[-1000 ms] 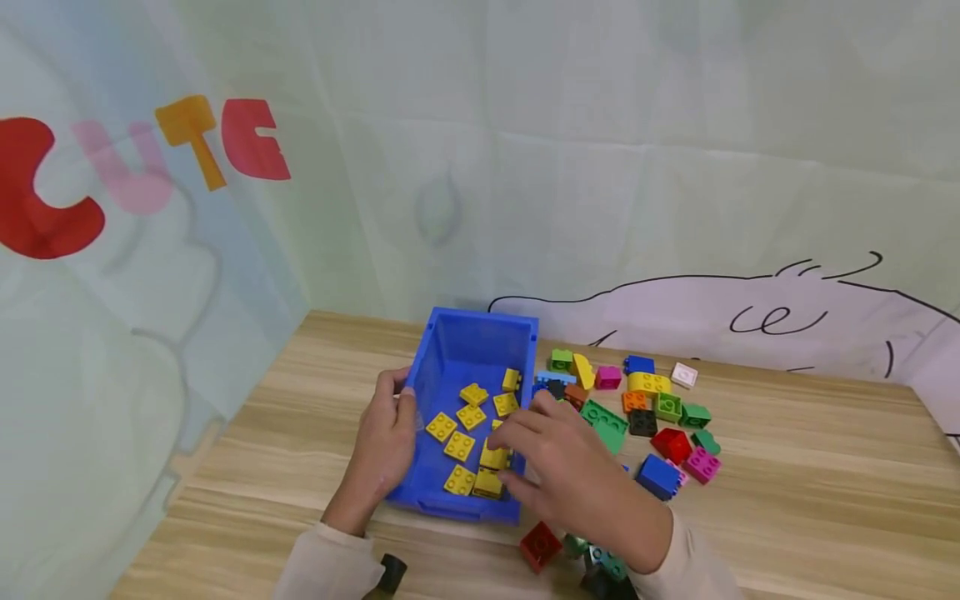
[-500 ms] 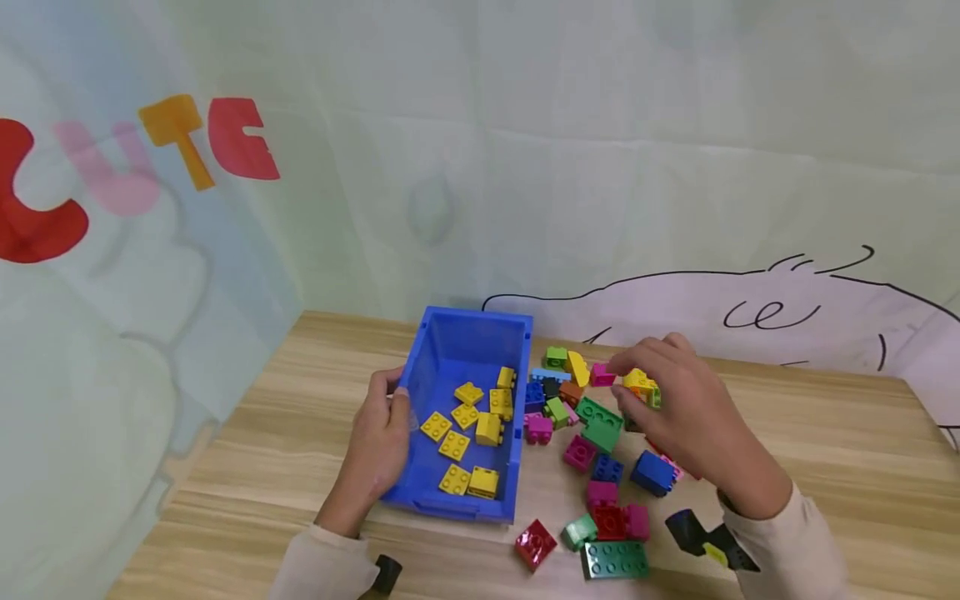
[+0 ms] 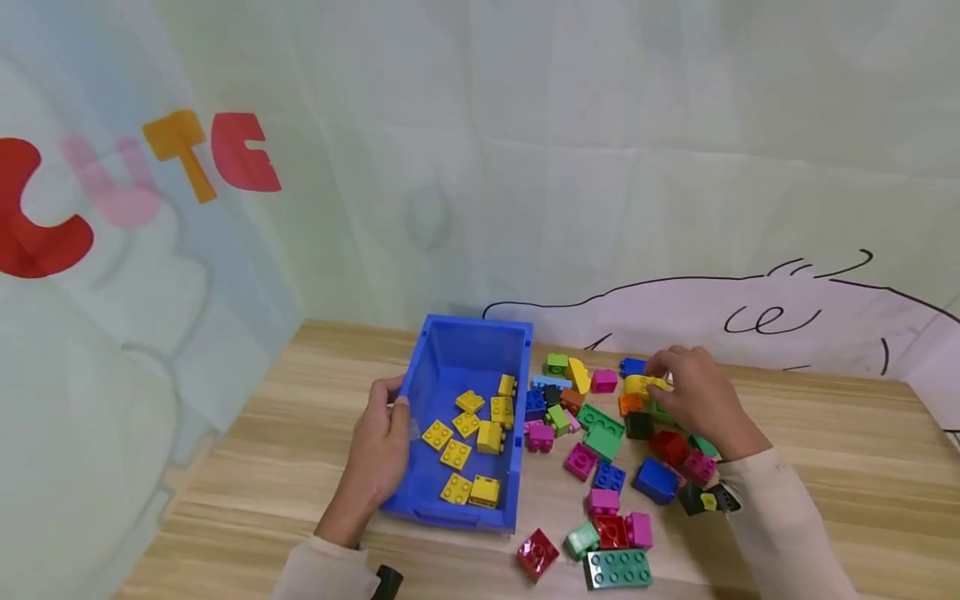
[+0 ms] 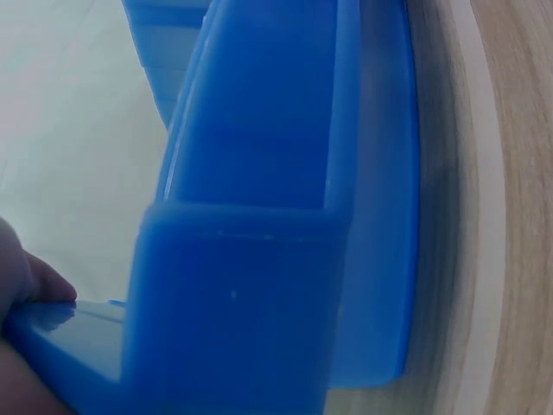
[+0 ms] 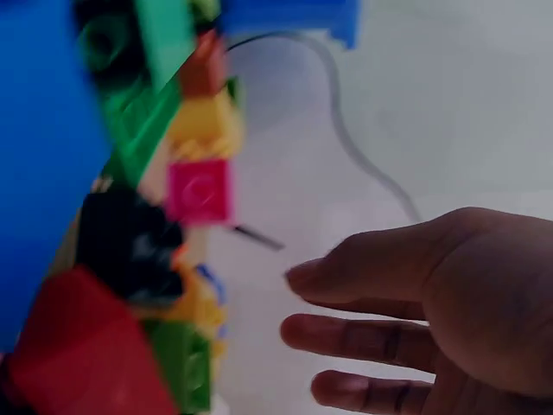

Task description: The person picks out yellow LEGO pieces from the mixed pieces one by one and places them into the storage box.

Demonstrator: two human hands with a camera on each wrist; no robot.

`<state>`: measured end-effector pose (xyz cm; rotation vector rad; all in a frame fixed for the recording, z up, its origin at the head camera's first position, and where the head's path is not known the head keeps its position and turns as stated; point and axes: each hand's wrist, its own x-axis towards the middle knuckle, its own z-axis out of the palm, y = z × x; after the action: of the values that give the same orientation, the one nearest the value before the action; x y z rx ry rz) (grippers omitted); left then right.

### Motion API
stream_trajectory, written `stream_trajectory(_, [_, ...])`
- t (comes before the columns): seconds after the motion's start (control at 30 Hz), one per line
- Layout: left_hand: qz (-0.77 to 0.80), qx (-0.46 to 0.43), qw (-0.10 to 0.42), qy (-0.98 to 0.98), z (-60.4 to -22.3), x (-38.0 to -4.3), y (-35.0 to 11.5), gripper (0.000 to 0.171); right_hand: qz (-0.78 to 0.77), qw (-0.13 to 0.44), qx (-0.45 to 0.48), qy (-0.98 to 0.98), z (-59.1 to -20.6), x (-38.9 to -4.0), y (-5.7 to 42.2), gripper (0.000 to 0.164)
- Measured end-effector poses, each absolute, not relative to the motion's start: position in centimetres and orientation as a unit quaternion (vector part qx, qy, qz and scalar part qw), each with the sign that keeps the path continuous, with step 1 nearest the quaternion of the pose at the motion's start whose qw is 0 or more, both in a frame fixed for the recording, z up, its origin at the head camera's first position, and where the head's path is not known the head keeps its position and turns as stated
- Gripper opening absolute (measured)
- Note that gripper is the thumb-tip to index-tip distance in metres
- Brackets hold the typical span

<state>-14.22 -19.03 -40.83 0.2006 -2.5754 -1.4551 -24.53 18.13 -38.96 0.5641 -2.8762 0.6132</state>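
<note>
A blue plastic box (image 3: pixel 517 467) stands on the table with several yellow toy bricks (image 3: pixel 455 454) lying loose inside. My left hand (image 3: pixel 375 458) grips the box's left side wall by its rim, thumb on top; in the left wrist view the box (image 4: pixel 242 303) fills most of the picture and only a bit of the fingers shows. My right hand (image 3: pixel 697 396) reaches over the pile at the back right, its fingertips at a yellow brick (image 3: pixel 641 384). In the right wrist view that hand's thumb and fingers stand apart, with nothing visible between them.
Right of the box lie many loose bricks, among them a green long brick (image 3: pixel 618 569), a red brick (image 3: pixel 537 554), a blue brick (image 3: pixel 656 481) and a pink brick (image 3: pixel 604 381). Behind the wooden table (image 3: pixel 262 467) hangs a printed cloth (image 3: pixel 600 167).
My right hand has left the box's right side and moved right, then down to the yellow brick in the pile. The left hand keeps its hold on the box.
</note>
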Motion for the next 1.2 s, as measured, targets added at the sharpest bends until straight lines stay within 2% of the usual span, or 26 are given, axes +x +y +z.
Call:
stream_trajectory(0.33, [-0.487, 0.075, 0.071, -0.867, -40.9, -13.8, -18.8, 0.036, 0.152, 0.035, 0.168, -0.973, -41.3, -26.0, 18.6, 0.020])
stream_trajectory(0.8, [-0.489, 0.073, 0.070, -0.866, -40.8, -14.1, -18.8, 0.036, 0.162, -0.018, 0.152, -0.975, -41.3, -26.0, 18.3, 0.027])
stream_trajectory(1.2, [-0.487, 0.077, 0.073, -0.867, -40.8, -14.2, -18.8, 0.036, 0.154, 0.000, 0.153, -0.976, -41.2, -25.6, 18.3, 0.027])
